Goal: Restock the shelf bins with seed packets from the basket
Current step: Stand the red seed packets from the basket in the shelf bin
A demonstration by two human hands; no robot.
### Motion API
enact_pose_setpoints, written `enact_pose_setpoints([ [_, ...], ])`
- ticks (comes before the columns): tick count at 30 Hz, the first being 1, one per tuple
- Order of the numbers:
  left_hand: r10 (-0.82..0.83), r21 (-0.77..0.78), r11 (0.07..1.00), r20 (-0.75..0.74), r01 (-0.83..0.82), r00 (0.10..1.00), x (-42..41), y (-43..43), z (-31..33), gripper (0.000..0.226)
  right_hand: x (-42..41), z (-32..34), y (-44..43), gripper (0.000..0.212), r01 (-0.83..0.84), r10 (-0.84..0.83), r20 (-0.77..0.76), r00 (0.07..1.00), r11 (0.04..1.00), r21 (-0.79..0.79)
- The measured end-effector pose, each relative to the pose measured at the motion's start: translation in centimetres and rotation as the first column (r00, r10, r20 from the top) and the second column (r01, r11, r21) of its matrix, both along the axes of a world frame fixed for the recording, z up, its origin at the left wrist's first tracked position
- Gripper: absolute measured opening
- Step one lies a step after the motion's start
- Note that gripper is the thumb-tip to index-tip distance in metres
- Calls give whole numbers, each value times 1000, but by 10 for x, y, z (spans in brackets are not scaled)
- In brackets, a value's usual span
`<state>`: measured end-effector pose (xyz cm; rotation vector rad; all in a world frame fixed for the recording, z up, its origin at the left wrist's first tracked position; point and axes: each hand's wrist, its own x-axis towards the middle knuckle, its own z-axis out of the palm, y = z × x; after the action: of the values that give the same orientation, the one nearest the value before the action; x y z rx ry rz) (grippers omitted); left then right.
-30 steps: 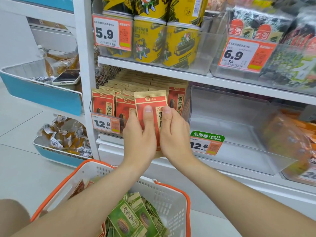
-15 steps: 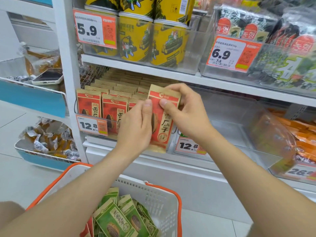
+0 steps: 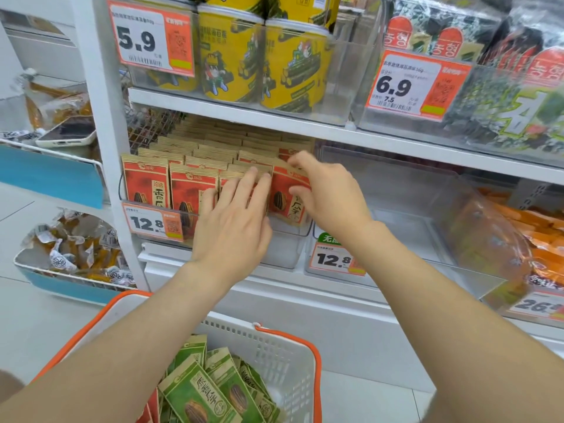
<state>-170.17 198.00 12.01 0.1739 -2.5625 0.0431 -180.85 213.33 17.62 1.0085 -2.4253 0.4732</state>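
Fingers (image 3: 302, 163) of the right hand (image 3: 331, 199) pinch a red-and-tan paper seed packet (image 3: 287, 198), now lowered into the clear plastic shelf bin (image 3: 283, 250). The left hand (image 3: 235, 221), fingers straight, steadies neighbouring packets. Green packets (image 3: 198, 395) wait in the white orange-rimmed basket (image 3: 276, 349).

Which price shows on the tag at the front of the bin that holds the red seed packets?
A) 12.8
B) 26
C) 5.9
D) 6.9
A: the price tag clipped to the front of the bin with the red seed packets reads 12.8.
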Motion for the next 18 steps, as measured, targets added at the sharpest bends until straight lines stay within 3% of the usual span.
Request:
enact_pose_setpoints([
  [2, -7, 3, 1000, 0, 7, 1000, 0, -1, 0, 66, -2, 3, -8, 24, 143, -127, -83, 988, 962, 232],
  [4, -23, 11, 1000, 6, 23, 1000, -1, -3, -1, 66, 0, 9, -19, 23, 261, -232, -125, 965, 909, 325],
  [10, -101, 80, 992, 47, 97, 994, 2, -11, -8, 59, -16, 19, -40, 32, 456, -432, -146, 890, 845, 279],
  [13, -122, 97, 989, 66, 116, 990, 5, -16, -11, 52, -18, 18, -50, 51, 478, -414, -257, 873, 829, 291],
  [15, -136, 93, 987, 80, 128, 988, 7, -19, -12, 51, -14, 15, -56, 50, 433, -336, -284, 898, 787, 440],
  [18, -152, 91, 985, 95, 144, 984, 8, -23, -13, 54, -4, 4, -62, 39, 308, -230, -206, 951, 649, 696],
])
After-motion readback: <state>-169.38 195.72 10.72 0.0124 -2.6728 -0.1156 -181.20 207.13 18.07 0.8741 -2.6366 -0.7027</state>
